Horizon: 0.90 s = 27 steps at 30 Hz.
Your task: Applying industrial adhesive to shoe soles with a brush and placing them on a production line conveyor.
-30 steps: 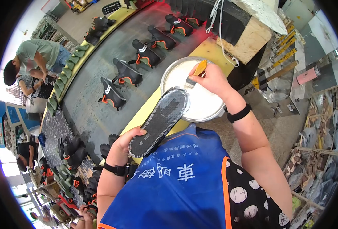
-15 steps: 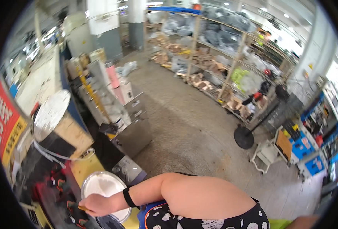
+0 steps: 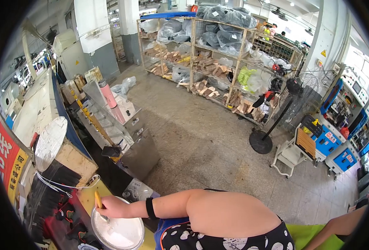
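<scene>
My right hand [image 3: 113, 207] is closed around the yellow handle [image 3: 97, 199] of a brush. The brush is upright, and its lower end [image 3: 105, 218] dips toward the white liquid [image 3: 122, 233] at the near left of a round bowl [image 3: 143, 234]. My right arm reaches across to the left, with a black band [image 3: 150, 207] at the wrist. To the left of the bowl lie several dark shoe parts [image 3: 68, 212] with red and orange edges, on a reddish-lit surface. My left hand does not show.
A yellow board [image 3: 88, 187] lies under the bowl. Beyond it stand a metal cabinet [image 3: 140, 154] with a pink bottle [image 3: 107, 93] on top and a red sign [image 3: 5, 150] at far left. Racks [image 3: 192, 62], a fan [image 3: 261, 141] and another person's bare limb [image 3: 338, 227] are farther right.
My right hand has moved from the bowl's left edge, beside the shoe parts, to over the bowl. The brush handle has turned upright. The whole view has shifted slightly.
</scene>
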Motion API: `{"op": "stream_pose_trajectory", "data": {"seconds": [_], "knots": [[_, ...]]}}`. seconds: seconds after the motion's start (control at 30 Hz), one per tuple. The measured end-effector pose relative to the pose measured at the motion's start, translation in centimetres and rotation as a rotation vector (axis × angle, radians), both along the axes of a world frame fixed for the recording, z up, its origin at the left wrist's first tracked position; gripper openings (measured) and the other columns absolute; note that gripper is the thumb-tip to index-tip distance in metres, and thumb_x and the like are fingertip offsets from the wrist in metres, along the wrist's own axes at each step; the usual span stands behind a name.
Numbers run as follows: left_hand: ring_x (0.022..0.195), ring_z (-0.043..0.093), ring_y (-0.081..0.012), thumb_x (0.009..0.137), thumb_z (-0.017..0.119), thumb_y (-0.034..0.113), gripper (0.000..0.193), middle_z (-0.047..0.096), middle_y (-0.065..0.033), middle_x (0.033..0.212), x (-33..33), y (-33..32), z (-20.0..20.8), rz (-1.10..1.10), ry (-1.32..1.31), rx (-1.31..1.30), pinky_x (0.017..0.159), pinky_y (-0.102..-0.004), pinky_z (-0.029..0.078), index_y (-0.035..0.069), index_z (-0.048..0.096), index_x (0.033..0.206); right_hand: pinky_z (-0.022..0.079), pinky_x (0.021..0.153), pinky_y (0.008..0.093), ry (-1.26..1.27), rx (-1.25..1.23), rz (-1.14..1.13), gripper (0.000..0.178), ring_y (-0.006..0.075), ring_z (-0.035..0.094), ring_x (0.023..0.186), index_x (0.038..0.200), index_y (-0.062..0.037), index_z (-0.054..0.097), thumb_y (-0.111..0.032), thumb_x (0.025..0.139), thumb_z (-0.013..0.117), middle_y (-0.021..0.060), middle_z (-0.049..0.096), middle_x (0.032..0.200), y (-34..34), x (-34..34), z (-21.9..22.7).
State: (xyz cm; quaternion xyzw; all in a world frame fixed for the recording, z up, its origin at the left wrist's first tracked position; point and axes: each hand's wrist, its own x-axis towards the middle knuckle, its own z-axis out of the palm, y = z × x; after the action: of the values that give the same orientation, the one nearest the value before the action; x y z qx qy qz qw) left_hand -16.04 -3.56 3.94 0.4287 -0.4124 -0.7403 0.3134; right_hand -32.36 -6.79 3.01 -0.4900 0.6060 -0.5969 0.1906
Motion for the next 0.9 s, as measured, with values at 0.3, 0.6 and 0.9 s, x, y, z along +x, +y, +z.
{"op": "stream_pose_trajectory", "data": {"seconds": [0.3, 0.6, 0.9], "knots": [[0.106, 0.065, -0.0186, 0.094, 0.053, 0.021, 0.049, 0.065, -0.0106, 0.122, 0.5, 0.1, -0.1, 0.065, -0.024, 0.002, 0.092, -0.0311, 0.052, 0.000, 0.050, 0.139, 0.050, 0.070, 0.0398, -0.138, -0.025, -0.016, 0.021, 0.0322, 0.064, 0.074, 0.091, 0.0018, 0.063, -0.018, 0.090, 0.069, 0.0186, 0.066, 0.080, 0.5, -1.0, 1.7], [0.109, 0.064, -0.0184, 0.095, 0.054, 0.021, 0.051, 0.063, -0.0103, 0.124, 0.6, 0.3, 0.0, 0.120, -0.044, 0.010, 0.094, -0.0312, 0.051, 0.001, 0.048, 0.141, 0.048, 0.069, 0.0385, -0.107, -0.103, 0.029, 0.018, 0.0295, 0.061, 0.073, 0.094, -0.0022, 0.059, -0.017, 0.090, 0.069, 0.0152, 0.062, 0.079, 0.0, -1.2, 1.2], [0.112, 0.063, -0.0183, 0.095, 0.054, 0.021, 0.053, 0.062, -0.0101, 0.127, 3.8, 0.0, -0.3, 0.225, -0.034, 0.020, 0.096, -0.0314, 0.050, 0.002, 0.045, 0.144, 0.049, 0.069, 0.0364, -0.223, -0.191, 0.002, 0.014, 0.0240, 0.061, 0.072, 0.093, -0.0029, 0.060, -0.014, 0.091, 0.067, 0.0122, 0.062, 0.080, -0.7, -1.9, 1.2]]}}
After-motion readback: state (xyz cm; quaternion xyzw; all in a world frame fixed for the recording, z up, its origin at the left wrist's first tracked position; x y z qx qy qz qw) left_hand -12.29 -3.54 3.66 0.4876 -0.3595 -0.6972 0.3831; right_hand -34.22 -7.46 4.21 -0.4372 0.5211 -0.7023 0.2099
